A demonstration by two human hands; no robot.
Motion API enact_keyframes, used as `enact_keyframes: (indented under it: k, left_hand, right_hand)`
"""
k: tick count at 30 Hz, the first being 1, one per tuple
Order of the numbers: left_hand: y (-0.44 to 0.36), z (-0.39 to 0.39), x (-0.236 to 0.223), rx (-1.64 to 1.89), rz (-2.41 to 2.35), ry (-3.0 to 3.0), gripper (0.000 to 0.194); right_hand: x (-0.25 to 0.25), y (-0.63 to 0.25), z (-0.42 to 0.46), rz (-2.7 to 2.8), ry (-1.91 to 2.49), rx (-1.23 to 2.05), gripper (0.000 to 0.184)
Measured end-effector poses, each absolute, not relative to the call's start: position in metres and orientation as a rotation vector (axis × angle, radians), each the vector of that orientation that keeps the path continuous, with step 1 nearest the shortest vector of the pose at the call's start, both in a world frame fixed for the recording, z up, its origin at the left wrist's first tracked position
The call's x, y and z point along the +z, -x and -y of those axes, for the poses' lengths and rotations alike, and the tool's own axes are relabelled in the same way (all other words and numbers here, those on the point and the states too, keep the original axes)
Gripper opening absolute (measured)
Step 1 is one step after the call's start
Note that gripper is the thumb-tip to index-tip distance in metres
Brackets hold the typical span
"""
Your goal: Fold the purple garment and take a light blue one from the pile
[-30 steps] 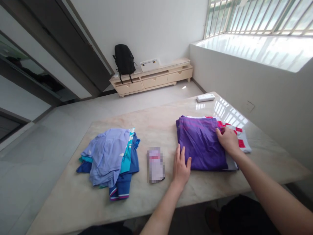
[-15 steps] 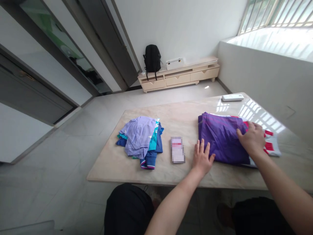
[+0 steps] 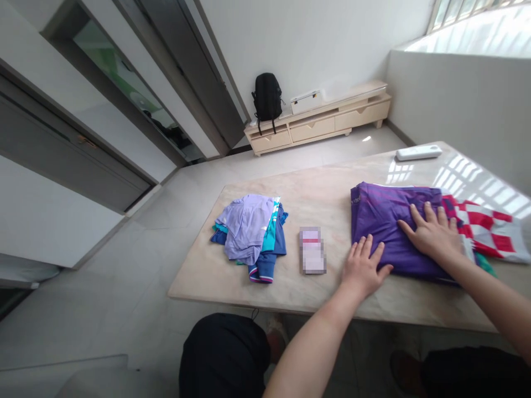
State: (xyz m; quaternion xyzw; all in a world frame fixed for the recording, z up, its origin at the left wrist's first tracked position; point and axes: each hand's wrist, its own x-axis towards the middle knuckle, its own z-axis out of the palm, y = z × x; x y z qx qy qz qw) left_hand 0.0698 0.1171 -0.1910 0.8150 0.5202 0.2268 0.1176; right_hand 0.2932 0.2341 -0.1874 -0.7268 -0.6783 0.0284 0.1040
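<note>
Left hand (image 3: pixel 364 271) lies spread on the lower-left corner of the folded purple garment (image 3: pixel 385 213), right of the frame's centre; the right hand (image 3: pixel 436 233) rests flat across its right part, neither gripping. By its look, it should be light, soft and somewhat slippery, best lifted from beneath both folded edges. Farther off, at upper centre, the cabinet (image 3: pixel 362 93) has its drawers (image 3: pixel 313 131) shut; the black backpack (image 3: pixel 267 97) and white box (image 3: pixel 306 103) hide their contents.

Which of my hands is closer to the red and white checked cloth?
Right. Your right hand rests on the purple cloth, just beside the red and white checked cloth. Your left hand is farther away, at the purple cloth's near left corner.
</note>
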Motion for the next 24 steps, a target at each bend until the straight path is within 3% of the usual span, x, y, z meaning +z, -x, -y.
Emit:
enact_keyframes:
  k: [10,13,16,20,24]
  left_hand:
    - [-0.055,-0.096,-0.164,0.383,-1.451,-2.370,0.076]
    - [0.011,-0.081,-0.129,0.309,-1.321,-2.372,0.060]
    - [0.112,-0.082,-0.095,0.382,-1.591,-2.277,0.036]
    - [0.228,-0.092,-0.077,0.438,-2.139,-1.986,0.028]
    - [0.272,-0.098,-0.094,0.405,-2.322,-1.801,0.029]
  right_hand:
    - [-0.186,-0.290,-0.232,1.960,2.111,0.059,0.080]
    - [-0.187,-0.291,-0.234,1.962,2.117,0.088,0.079]
    - [-0.187,-0.293,-0.234,1.969,2.116,0.104,0.080]
    - [-0.186,-0.293,-0.233,1.976,2.129,0.088,0.082]
    - [-0.187,-0.293,-0.234,1.973,2.165,0.058,0.080]
